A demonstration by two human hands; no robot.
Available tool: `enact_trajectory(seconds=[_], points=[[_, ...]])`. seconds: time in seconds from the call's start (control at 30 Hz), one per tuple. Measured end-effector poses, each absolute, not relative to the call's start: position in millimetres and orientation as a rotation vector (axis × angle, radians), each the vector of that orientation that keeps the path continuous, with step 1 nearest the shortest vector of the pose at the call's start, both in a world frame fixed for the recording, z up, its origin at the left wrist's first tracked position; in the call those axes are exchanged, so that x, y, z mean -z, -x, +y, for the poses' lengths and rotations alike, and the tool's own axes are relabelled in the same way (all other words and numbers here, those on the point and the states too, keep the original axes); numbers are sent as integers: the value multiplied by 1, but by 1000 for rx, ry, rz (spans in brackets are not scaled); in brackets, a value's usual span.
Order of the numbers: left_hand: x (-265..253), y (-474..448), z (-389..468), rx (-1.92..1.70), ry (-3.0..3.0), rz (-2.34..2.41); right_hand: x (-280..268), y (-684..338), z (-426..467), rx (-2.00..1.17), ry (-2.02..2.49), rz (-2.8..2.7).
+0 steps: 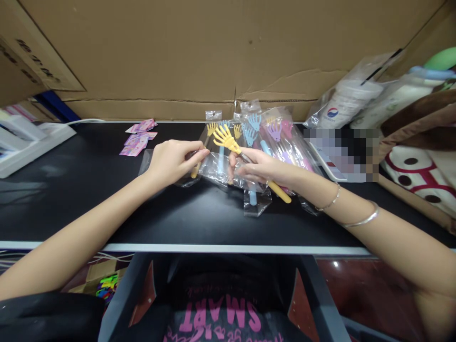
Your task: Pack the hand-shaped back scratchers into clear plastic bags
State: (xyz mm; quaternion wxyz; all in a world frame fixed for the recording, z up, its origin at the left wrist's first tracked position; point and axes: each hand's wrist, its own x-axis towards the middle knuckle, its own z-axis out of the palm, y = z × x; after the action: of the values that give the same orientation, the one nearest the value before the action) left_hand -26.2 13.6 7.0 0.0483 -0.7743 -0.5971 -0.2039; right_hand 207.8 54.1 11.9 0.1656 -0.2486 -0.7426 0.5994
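Note:
My right hand (265, 166) is closed around a yellow back scratcher (227, 138) with a hand-shaped head and a metal shaft. Its head points up and left, and its yellow handle sticks out below the palm. Thumb and forefinger of my left hand (169, 160) are pinched together at a clear plastic bag (211, 165) that stretches between both hands. Beneath and behind them lie several bagged back scratchers, among them a blue one (254, 121) and a purple one (274, 131), overlapping in a heap. The fingertips of my right hand are partly hidden by plastic.
Pink printed cards (137, 142) lie to the left on the black table (117, 209). At far left stands a white power strip (32, 145). A bagged drink cup (351, 102), a bottle and a brown-and-white bag (423, 166) crowd the right. Cardboard (178, 52) walls the back.

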Motion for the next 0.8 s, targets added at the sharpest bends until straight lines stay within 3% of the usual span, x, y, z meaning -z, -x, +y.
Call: enact_trajectory(seconds=[0.8], points=[[-10,23,9,624,2418,-1792,-14,-207,52,-1737,763,-2074]])
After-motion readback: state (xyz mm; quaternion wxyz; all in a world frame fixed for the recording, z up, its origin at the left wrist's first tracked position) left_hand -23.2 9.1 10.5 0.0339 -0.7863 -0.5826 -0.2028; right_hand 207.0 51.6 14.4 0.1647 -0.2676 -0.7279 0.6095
